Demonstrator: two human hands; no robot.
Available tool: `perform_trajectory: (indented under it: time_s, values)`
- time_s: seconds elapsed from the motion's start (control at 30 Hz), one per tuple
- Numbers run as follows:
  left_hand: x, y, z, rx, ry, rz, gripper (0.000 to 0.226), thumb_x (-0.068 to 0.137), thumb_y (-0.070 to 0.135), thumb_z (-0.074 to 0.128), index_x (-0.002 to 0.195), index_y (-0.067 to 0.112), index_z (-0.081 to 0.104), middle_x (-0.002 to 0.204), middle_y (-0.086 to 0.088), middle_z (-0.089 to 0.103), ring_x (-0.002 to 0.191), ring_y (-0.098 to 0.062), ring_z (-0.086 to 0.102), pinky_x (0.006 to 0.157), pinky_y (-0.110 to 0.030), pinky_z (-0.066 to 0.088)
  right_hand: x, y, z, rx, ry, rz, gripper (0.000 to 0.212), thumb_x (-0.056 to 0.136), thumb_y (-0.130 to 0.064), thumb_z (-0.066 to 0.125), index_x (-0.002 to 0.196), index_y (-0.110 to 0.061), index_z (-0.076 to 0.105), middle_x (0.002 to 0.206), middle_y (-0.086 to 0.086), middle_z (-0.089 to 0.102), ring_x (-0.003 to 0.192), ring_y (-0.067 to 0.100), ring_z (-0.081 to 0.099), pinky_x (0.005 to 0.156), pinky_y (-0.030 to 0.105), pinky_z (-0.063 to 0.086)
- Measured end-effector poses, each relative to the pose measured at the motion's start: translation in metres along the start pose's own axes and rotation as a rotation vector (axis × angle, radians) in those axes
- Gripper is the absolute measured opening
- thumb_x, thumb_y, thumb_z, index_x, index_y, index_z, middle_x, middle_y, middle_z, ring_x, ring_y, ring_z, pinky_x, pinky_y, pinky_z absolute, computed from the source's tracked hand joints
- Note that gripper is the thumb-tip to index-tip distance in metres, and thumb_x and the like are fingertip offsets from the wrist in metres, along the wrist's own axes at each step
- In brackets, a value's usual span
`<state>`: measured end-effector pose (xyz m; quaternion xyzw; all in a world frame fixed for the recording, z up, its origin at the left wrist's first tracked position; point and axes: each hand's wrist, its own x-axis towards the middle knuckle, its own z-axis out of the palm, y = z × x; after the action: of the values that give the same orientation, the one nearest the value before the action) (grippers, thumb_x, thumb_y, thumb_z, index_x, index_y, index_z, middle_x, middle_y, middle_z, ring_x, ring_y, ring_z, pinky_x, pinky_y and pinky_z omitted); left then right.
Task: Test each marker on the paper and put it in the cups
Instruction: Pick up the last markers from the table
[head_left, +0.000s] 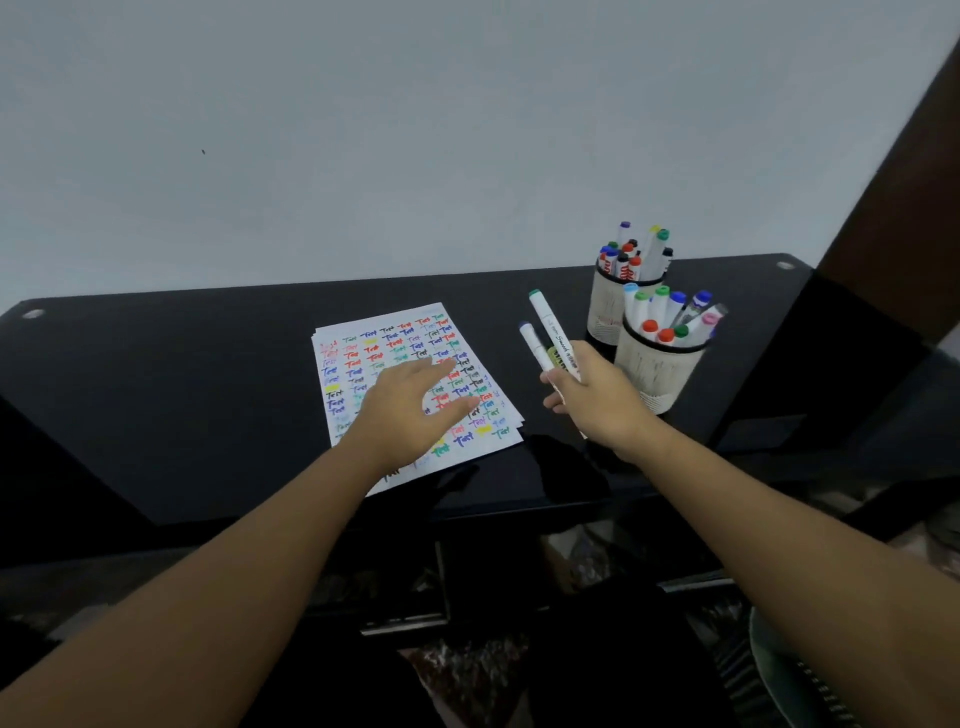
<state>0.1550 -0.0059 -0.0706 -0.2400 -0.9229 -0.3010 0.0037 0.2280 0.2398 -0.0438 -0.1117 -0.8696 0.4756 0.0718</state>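
A white paper covered with many coloured "Test" marks lies on the black table. My left hand rests flat on it, fingers straight. My right hand grips a few white markers: a green-capped one, a blue-capped one and a yellowish one between them. To its right stand two pale cups, the near cup and the far cup, both full of capped markers.
A grey wall rises behind the table. The table's front edge runs below my forearms, with clutter on the floor under it. A dark panel stands at the far right. Bare black tabletop lies left of the paper.
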Motion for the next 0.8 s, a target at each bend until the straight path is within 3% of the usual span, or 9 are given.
perform_trajectory:
  time_s: [0.17, 0.3, 0.47, 0.67, 0.7, 0.77, 0.8]
  values:
    - [-0.016, 0.048, 0.018, -0.073, -0.094, 0.093, 0.071, 0.087, 0.076, 0.054, 0.148, 0.04, 0.048, 0.154, 0.012, 0.046, 0.145, -0.009, 0.033, 0.121, -0.039, 0.028, -0.051, 0.014, -0.035, 0.12, -0.024, 0.005, 0.025, 0.107, -0.022, 0.055, 0.132, -0.026, 0.055, 0.115, -0.001, 0.07, 0.099, 0.012, 0.074, 0.097, 0.039, 0.059]
    - [-0.029, 0.082, 0.033, -0.062, -0.135, 0.178, 0.066, 0.09, 0.071, 0.057, 0.147, 0.038, 0.051, 0.149, 0.008, 0.051, 0.138, -0.009, 0.043, 0.108, -0.025, 0.031, -0.091, 0.034, -0.063, 0.107, -0.006, 0.02, 0.033, 0.106, -0.022, 0.057, 0.139, -0.026, 0.057, 0.116, -0.002, 0.072, 0.098, 0.011, 0.075, 0.095, 0.037, 0.06]
    - [-0.034, 0.118, 0.061, -0.033, -0.263, 0.235, 0.074, 0.086, 0.078, 0.053, 0.149, 0.042, 0.046, 0.149, 0.003, 0.051, 0.139, -0.015, 0.044, 0.114, -0.041, 0.039, -0.133, 0.072, -0.094, 0.099, 0.075, 0.059, 0.027, 0.105, -0.017, 0.059, 0.126, -0.035, 0.06, 0.114, 0.0, 0.073, 0.094, 0.012, 0.076, 0.091, 0.031, 0.06]
    - [-0.035, 0.167, 0.106, 0.016, -0.404, 0.303, 0.075, 0.087, 0.074, 0.056, 0.152, 0.038, 0.042, 0.145, 0.0, 0.054, 0.135, -0.02, 0.047, 0.111, -0.036, 0.038, -0.169, 0.127, -0.127, 0.035, 0.194, 0.178, 0.027, 0.106, -0.019, 0.055, 0.125, -0.038, 0.058, 0.109, -0.002, 0.073, 0.093, 0.008, 0.074, 0.093, 0.037, 0.061]
    - [-0.035, 0.177, 0.113, 0.014, -0.426, 0.322, 0.075, 0.088, 0.073, 0.057, 0.152, 0.037, 0.043, 0.146, 0.0, 0.053, 0.136, -0.019, 0.046, 0.112, -0.036, 0.038, -0.176, 0.136, -0.133, 0.015, 0.217, 0.197, 0.027, 0.106, -0.02, 0.055, 0.126, -0.038, 0.057, 0.105, -0.003, 0.073, 0.09, 0.003, 0.073, 0.089, 0.032, 0.061]
    - [-0.034, 0.197, 0.128, 0.008, -0.457, 0.362, 0.075, 0.088, 0.072, 0.058, 0.152, 0.037, 0.043, 0.149, 0.001, 0.052, 0.139, -0.018, 0.045, 0.115, -0.038, 0.038, -0.19, 0.151, -0.144, -0.048, 0.255, 0.239, 0.026, 0.107, -0.021, 0.055, 0.127, -0.036, 0.055, 0.095, -0.005, 0.07, 0.075, -0.008, 0.067, 0.067, 0.015, 0.054]
    - [-0.034, 0.207, 0.135, 0.007, -0.466, 0.382, 0.074, 0.088, 0.072, 0.058, 0.152, 0.037, 0.044, 0.15, 0.001, 0.051, 0.14, -0.018, 0.044, 0.116, -0.04, 0.037, -0.197, 0.159, -0.149, -0.069, 0.268, 0.264, 0.025, 0.107, -0.021, 0.055, 0.128, -0.034, 0.055, 0.091, -0.005, 0.07, 0.069, -0.006, 0.065, 0.059, 0.016, 0.05]
